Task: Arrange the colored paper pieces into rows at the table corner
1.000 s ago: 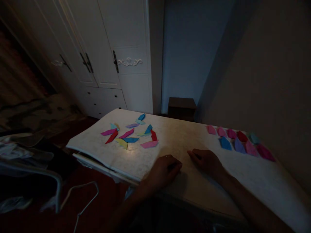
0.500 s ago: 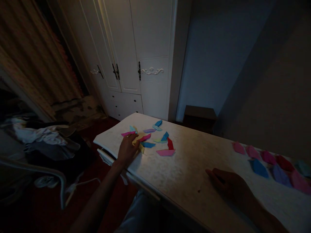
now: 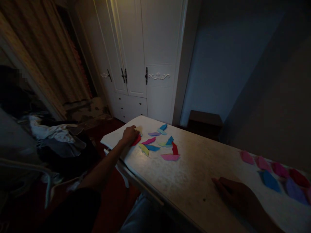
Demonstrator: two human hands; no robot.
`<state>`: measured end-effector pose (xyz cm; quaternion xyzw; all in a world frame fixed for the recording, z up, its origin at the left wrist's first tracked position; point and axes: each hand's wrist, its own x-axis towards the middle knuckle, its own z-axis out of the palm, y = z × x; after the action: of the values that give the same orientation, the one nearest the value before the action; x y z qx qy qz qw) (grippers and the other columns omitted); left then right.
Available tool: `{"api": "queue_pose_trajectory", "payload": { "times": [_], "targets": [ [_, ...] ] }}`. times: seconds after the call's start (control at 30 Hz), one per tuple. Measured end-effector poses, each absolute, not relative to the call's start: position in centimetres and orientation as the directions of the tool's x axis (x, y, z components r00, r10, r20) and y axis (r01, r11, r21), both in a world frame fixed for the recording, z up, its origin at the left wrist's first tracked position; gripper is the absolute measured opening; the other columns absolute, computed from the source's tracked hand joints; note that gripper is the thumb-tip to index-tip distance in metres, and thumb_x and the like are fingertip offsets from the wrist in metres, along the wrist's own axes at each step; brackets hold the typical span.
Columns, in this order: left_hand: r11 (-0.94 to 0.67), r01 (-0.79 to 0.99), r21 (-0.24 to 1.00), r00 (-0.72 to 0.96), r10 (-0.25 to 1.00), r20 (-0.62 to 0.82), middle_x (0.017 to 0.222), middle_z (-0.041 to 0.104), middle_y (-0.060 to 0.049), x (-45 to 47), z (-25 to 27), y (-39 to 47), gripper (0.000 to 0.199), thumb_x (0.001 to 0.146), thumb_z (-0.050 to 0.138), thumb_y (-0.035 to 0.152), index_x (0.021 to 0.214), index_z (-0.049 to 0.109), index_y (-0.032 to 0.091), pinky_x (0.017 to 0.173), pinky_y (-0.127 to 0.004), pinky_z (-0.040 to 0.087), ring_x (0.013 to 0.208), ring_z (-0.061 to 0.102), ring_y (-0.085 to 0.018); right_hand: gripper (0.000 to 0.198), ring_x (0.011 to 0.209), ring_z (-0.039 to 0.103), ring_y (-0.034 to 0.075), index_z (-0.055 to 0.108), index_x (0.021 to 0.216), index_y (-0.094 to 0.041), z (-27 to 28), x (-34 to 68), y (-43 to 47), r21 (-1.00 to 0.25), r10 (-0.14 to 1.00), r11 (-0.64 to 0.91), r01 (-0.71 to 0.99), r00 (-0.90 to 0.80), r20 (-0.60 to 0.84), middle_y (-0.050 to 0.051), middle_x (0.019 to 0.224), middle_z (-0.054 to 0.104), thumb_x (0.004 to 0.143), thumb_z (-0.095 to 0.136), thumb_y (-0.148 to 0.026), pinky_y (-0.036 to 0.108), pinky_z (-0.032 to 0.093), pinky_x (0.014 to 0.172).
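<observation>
My left hand (image 3: pixel 130 134) is over the far left end of the table, fingers bent down among folded paper pieces. A red piece (image 3: pixel 136 140) shows beneath its near side. What the fingertips pinch, if anything, is hidden. Right beside this hand lie a magenta piece (image 3: pixel 148 140), a yellow one (image 3: pixel 144 149) and a blue one (image 3: pixel 153 148). Farther right a dark red piece (image 3: pixel 175 149) touches a pink one (image 3: pixel 170 157). My right hand (image 3: pixel 236 192) rests on the table, dim, with thumb and forefinger a little apart and nothing visible between them.
More folded pieces, among them a blue one (image 3: pixel 270 181) and a purple one (image 3: pixel 295 191), line the table's right end. A white wardrobe (image 3: pixel 160 48) and a low dark stand (image 3: pixel 206 121) are beyond the table (image 3: pixel 191 155). Clothes (image 3: pixel 55 132) are heaped at left.
My left hand has moved farther along toward the far left end, uncovering the yellow and red pieces. The view has shifted slightly. My right hand stays on the table.
</observation>
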<state>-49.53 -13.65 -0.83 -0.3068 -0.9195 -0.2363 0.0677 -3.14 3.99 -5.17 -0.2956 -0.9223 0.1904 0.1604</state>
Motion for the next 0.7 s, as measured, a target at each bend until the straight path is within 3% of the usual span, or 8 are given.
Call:
{"api": "queue_pose_trajectory", "payload": {
  "times": [0.2, 0.33, 0.43, 0.57, 0.7],
  "targets": [
    [0.662, 0.590, 0.461, -0.802, 0.548, 0.238, 0.096, 0.074, -0.006, -50.5, -1.2, -13.1, 0.035, 0.079, 0.061, 0.018, 0.113, 0.064, 0.016, 0.077, -0.025, 0.049, 0.088, 0.068, -0.018, 0.060, 0.050, 0.061, 0.018, 0.057, 0.054, -0.025, -5.4, -3.1, 4.4, -0.456, 0.606, 0.748, 0.483, -0.777, 0.169, 0.001, 0.052, 0.062, 0.085, 0.033, -0.070, 0.027, 0.041, 0.050],
    [0.638, 0.598, 0.485, -0.794, 0.553, 0.252, 0.102, 0.073, -0.008, -50.7, -1.5, -13.2, 0.034, 0.081, 0.063, 0.027, 0.113, 0.065, 0.016, 0.080, -0.026, 0.049, 0.094, 0.067, -0.020, 0.061, 0.049, 0.061, 0.018, 0.056, 0.053, -0.025, -5.3, -3.0, 4.4, -0.477, 0.612, 0.736, 0.481, -0.773, 0.167, 0.001, 0.051, 0.062, 0.084, 0.034, -0.073, 0.027, 0.043, 0.049],
    [0.618, 0.604, 0.503, -0.784, 0.574, 0.236, 0.098, 0.073, -0.008, -50.9, -1.7, -13.0, 0.039, 0.074, 0.072, 0.035, 0.107, 0.067, 0.016, 0.077, -0.026, 0.049, 0.090, 0.067, -0.021, 0.061, 0.051, 0.062, 0.018, 0.058, 0.054, -0.026, -5.3, -2.9, 4.4, -0.487, 0.626, 0.719, 0.495, -0.766, 0.146, 0.001, 0.053, 0.063, 0.083, 0.034, -0.074, 0.026, 0.044, 0.049],
    [0.580, 0.605, 0.546, -0.774, 0.590, 0.231, 0.090, 0.073, -0.008, -50.7, -1.8, -12.4, 0.036, 0.062, 0.080, 0.029, 0.094, 0.071, 0.016, 0.073, -0.027, 0.048, 0.084, 0.066, -0.022, 0.063, 0.050, 0.062, 0.018, 0.057, 0.054, -0.026, -5.1, -2.9, 4.4, -0.482, 0.621, 0.725, 0.492, -0.770, 0.148, 0.001, 0.053, 0.063, 0.083, 0.032, -0.076, 0.027, 0.044, 0.049],
    [0.482, 0.625, 0.615, -0.748, 0.596, 0.292, 0.087, 0.071, -0.006, -49.8, -1.2, -12.0, 0.036, 0.062, 0.077, 0.023, 0.097, 0.071, 0.015, 0.073, -0.028, 0.047, 0.082, 0.064, -0.020, 0.062, 0.050, 0.062, 0.018, 0.058, 0.054, -0.026, -5.0, -3.0, 4.3, -0.471, 0.624, 0.727, 0.500, -0.767, 0.148, 0.001, 0.053, 0.064, 0.083, 0.032, -0.075, 0.027, 0.043, 0.049]
  ]
}}
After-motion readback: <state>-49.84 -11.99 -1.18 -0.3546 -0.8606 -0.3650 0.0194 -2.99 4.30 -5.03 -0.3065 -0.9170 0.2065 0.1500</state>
